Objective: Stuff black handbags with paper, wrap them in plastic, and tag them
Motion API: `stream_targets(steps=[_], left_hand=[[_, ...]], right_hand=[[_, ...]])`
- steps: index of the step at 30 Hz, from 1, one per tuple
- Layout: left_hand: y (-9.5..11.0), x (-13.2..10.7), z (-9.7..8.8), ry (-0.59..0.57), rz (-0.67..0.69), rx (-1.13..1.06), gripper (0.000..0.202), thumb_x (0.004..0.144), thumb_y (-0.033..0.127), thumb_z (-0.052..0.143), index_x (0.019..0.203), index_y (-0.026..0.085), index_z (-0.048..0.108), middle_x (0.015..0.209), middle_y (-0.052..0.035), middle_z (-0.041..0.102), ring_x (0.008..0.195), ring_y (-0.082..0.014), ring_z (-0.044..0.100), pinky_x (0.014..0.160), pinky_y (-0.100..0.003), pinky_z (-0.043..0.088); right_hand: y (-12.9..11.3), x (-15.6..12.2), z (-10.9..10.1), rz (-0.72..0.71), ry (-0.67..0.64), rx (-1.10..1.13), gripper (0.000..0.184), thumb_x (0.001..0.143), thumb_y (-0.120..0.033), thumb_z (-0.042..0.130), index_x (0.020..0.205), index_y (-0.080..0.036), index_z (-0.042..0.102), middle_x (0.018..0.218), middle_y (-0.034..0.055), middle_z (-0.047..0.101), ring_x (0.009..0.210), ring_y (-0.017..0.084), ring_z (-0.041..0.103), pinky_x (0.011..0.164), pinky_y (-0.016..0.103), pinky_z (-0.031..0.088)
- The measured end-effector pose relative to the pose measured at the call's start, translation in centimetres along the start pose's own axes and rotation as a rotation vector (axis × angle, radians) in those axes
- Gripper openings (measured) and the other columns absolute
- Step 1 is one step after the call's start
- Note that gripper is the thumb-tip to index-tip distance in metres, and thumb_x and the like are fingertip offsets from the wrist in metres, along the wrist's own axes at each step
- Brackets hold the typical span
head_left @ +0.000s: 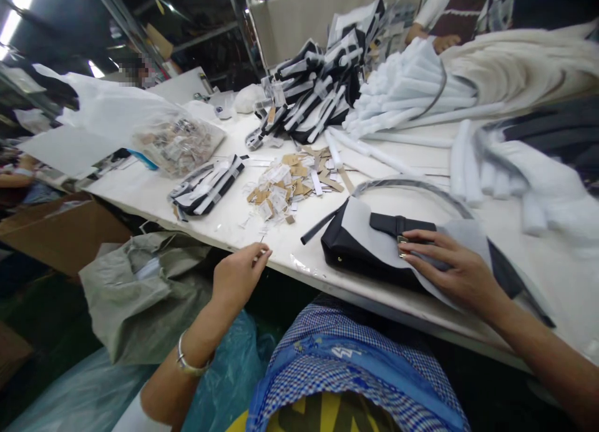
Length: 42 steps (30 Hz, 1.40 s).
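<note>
A black handbag (346,232) lies on the white table in front of me, partly wrapped in white protective sheet, its strap covered in clear film and arching behind it. My right hand (452,266) rests on the bag's front with fingers stretched out, the fingertips touching the gold-coloured clasp (401,246). At the table's front edge, left of the bag, my left hand (241,273) is closed in a pinch. A thin dark line shows just above its fingertips; what it holds is too small to name. Beyond that hand lies a loose pile of brown and white tags (292,182).
Several wrapped black bags (318,82) are heaped at the back; another wrapped bag (206,185) lies left of the tags. White foam rolls (397,92) fill the right rear. A clear bag of tags (180,142) sits at left. Another person's hands (442,42) show at the far side.
</note>
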<state>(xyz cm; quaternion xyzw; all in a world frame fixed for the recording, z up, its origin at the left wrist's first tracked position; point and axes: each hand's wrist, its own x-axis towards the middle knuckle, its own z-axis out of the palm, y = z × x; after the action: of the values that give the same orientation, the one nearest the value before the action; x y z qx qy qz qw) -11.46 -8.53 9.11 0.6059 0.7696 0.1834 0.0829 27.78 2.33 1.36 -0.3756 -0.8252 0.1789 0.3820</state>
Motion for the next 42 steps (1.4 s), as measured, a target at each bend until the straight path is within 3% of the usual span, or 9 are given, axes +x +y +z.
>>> stream_targets(steps=[4, 8, 10, 13, 16, 19, 22, 28, 42], left_hand=[[7.4, 2.2, -0.5, 0.143, 0.696, -0.178, 0.027, 0.094, 0.031, 0.060, 0.119, 0.022, 0.063, 0.125, -0.0058, 0.068, 0.111, -0.0171, 0.065, 0.100, -0.032, 0.048], [15.5, 4.8, 1.2, 0.046, 1.296, -0.093, 0.037, 0.094, 0.039, 0.059, 0.124, 0.017, 0.057, 0.133, -0.0072, 0.064, 0.125, -0.0173, 0.057, 0.116, -0.037, 0.034], [18.7, 6.1, 2.5, -0.072, 1.420, -0.025, 0.044, 0.092, 0.046, 0.060, 0.121, 0.014, 0.057, 0.130, -0.0104, 0.065, 0.124, -0.0205, 0.057, 0.118, -0.040, 0.030], [21.0, 7.6, 4.4, -0.310, 1.439, -0.001, 0.062, 0.082, 0.060, 0.066, 0.122, 0.014, 0.055, 0.121, -0.0109, 0.069, 0.112, -0.0244, 0.065, 0.106, -0.039, 0.043], [20.4, 7.9, 6.2, -0.443, 1.411, -0.008, 0.087, 0.070, 0.063, 0.075, 0.140, 0.021, 0.043, 0.140, -0.0122, 0.056, 0.111, -0.0279, 0.065, 0.090, -0.036, 0.054], [17.7, 7.2, 8.3, -0.423, 1.349, -0.050, 0.100, 0.072, 0.049, 0.081, 0.152, 0.025, 0.026, 0.155, -0.0159, 0.038, 0.124, -0.0296, 0.058, 0.093, -0.036, 0.054], [14.8, 6.3, 10.9, -0.267, 1.261, -0.066, 0.076, 0.086, 0.029, 0.070, 0.150, 0.020, 0.030, 0.156, -0.0186, 0.035, 0.135, -0.0281, 0.049, 0.106, -0.041, 0.047], [11.7, 5.2, 15.0, 0.041, 1.313, -0.237, 0.041, 0.095, 0.008, 0.047, 0.135, 0.015, 0.051, 0.138, -0.0140, 0.060, 0.134, -0.0194, 0.050, 0.114, -0.043, 0.040], [12.0, 4.4, 14.8, -0.168, 1.147, -0.296, 0.048, 0.093, 0.030, 0.057, 0.138, 0.017, 0.050, 0.120, -0.0119, 0.064, 0.116, -0.0227, 0.059, 0.114, -0.048, 0.039]], right_hand=[[0.1, 0.0, 0.1, 0.006, -0.001, 0.009, 0.022, 0.091, -0.034, 0.064, 0.109, -0.027, 0.074, 0.123, 0.0065, 0.065, 0.108, 0.025, 0.065, 0.100, 0.042, 0.051], [0.1, 0.0, 0.1, -0.015, 0.022, -0.015, 0.021, 0.092, -0.033, 0.063, 0.109, -0.026, 0.073, 0.123, 0.0084, 0.065, 0.113, 0.025, 0.063, 0.099, 0.042, 0.052], [0.0, 0.0, 0.1, -0.034, 0.037, -0.033, 0.020, 0.092, -0.033, 0.063, 0.107, -0.024, 0.073, 0.120, 0.0093, 0.066, 0.113, 0.025, 0.063, 0.098, 0.042, 0.053], [0.1, 0.1, 0.0, -0.050, 0.046, -0.038, 0.017, 0.092, -0.033, 0.063, 0.104, -0.024, 0.072, 0.115, 0.0087, 0.069, 0.110, 0.024, 0.065, 0.095, 0.040, 0.055], [0.0, 0.0, 0.0, -0.028, 0.060, -0.008, 0.022, 0.092, -0.032, 0.063, 0.111, -0.023, 0.070, 0.117, 0.0095, 0.068, 0.110, 0.023, 0.065, 0.096, 0.040, 0.055], [-0.1, -0.1, -0.1, -0.013, 0.050, 0.005, 0.024, 0.093, -0.032, 0.061, 0.114, -0.023, 0.069, 0.120, 0.0105, 0.068, 0.111, 0.023, 0.065, 0.097, 0.039, 0.054], [-0.2, 0.0, -0.1, 0.001, 0.031, 0.000, 0.029, 0.093, -0.033, 0.062, 0.120, -0.024, 0.068, 0.122, 0.0106, 0.068, 0.113, 0.024, 0.064, 0.099, 0.039, 0.053], [0.3, 0.1, -0.5, 0.043, -0.083, 0.027, 0.039, 0.092, -0.033, 0.065, 0.130, -0.026, 0.062, 0.125, 0.0090, 0.067, 0.117, 0.023, 0.062, 0.103, 0.039, 0.052], [-0.7, 1.5, -0.1, 0.148, -0.191, -0.035, 0.019, 0.094, -0.024, 0.059, 0.109, -0.022, 0.071, 0.111, 0.0091, 0.066, 0.105, 0.020, 0.064, 0.092, 0.035, 0.055]])
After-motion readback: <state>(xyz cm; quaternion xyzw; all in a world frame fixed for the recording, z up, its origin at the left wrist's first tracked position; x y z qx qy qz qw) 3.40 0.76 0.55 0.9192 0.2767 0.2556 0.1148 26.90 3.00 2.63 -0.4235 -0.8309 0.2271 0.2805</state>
